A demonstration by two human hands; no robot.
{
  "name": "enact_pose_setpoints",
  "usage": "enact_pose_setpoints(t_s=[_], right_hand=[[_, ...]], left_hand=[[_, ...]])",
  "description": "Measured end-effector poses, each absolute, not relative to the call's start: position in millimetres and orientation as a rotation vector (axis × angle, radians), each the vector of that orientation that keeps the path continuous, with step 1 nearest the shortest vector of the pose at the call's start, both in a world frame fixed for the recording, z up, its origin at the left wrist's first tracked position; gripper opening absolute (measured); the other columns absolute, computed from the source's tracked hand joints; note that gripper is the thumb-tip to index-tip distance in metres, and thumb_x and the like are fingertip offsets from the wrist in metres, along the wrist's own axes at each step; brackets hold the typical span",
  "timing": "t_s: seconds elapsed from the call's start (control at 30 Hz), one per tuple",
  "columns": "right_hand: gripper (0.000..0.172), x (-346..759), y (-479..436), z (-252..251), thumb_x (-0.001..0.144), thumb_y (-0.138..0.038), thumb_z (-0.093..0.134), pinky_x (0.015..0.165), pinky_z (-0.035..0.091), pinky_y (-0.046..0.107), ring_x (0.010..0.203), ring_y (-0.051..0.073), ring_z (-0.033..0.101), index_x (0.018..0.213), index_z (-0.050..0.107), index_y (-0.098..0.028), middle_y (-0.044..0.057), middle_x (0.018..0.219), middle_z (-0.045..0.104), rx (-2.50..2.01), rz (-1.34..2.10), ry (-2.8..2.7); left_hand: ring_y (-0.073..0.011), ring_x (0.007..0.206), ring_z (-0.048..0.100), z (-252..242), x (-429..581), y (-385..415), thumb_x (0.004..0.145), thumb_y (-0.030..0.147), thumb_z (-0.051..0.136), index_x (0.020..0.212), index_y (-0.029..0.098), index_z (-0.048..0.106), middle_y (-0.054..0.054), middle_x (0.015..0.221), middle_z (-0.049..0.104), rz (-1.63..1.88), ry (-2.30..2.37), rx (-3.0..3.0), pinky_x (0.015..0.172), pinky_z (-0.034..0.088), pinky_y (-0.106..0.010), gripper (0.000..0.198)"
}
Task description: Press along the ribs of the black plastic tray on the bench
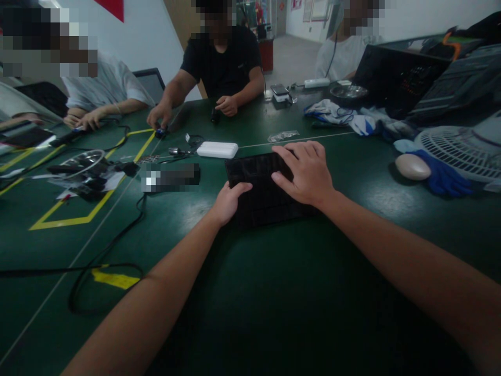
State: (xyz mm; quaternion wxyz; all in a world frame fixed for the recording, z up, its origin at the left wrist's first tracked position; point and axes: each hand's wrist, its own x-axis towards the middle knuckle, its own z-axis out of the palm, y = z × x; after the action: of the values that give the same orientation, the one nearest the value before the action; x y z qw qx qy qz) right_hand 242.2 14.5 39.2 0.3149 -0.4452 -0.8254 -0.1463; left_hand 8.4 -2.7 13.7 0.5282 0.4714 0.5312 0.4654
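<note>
A black, flat, rectangular object [262, 193] sits before me at the green table; its exact kind is too dark to make out. At its left edge is my left hand [230, 201], closed, with the thumb over the top and the other fingers mostly hidden. My right hand [307, 175] grips the far right part, thumb on the upper face and bent fingers at the far edge. Just beyond the object lies a white power bank-like box [217, 150]. A blurred-out dark item [172, 177] is to its left.
A metal bowl [86, 162] and cables [113, 240] occupy the left, near yellow tape [58, 224]. On the right are a white fan [450, 149], a pale computer mouse-like object [413, 166], and blue gloves [446, 175]. Several people sit opposite, including one in black [223, 62].
</note>
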Motion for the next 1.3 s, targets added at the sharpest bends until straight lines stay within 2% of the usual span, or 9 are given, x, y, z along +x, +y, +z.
enact_pose_setpoints(t_s=[0.63, 1.0, 1.3], right_hand=[[0.056, 241.9, 13.2, 40.8, 0.092, -0.046, 0.049, 0.108, 0.028, 0.050, 0.119, 0.031, 0.049, 0.142, 0.051, -0.020, 0.011, 0.128, 0.060, -1.172, -0.381, -2.179], [0.056, 242.0, 12.3, 41.2, 0.092, -0.046, 0.048, 0.109, 0.028, 0.050, 0.120, 0.031, 0.050, 0.141, 0.052, -0.021, 0.011, 0.128, 0.061, -1.170, -0.379, -2.172], [0.056, 241.8, 12.8, 41.6, 0.091, -0.046, 0.048, 0.108, 0.028, 0.051, 0.118, 0.032, 0.050, 0.142, 0.052, -0.021, 0.011, 0.128, 0.061, -1.172, -0.352, -2.174]], left_hand=[[-0.0377, 0.112, 0.067, 15.6, 10.0, -3.3, 0.064, 0.040, 0.074, 0.101, 0.019, 0.068, -0.010, 0.110, 0.074, 1.102, 1.263, 1.124, 0.103, 0.051, -0.054, 0.044], [-0.0373, 0.108, 0.068, 16.1, 11.0, -4.8, 0.063, 0.040, 0.076, 0.102, 0.018, 0.067, -0.010, 0.105, 0.074, 1.109, 1.237, 1.066, 0.102, 0.051, -0.055, 0.046], [-0.0369, 0.110, 0.067, 14.0, 8.9, -2.9, 0.065, 0.042, 0.074, 0.101, 0.018, 0.068, -0.011, 0.109, 0.073, 1.102, 1.280, 1.129, 0.104, 0.049, -0.056, 0.044]])
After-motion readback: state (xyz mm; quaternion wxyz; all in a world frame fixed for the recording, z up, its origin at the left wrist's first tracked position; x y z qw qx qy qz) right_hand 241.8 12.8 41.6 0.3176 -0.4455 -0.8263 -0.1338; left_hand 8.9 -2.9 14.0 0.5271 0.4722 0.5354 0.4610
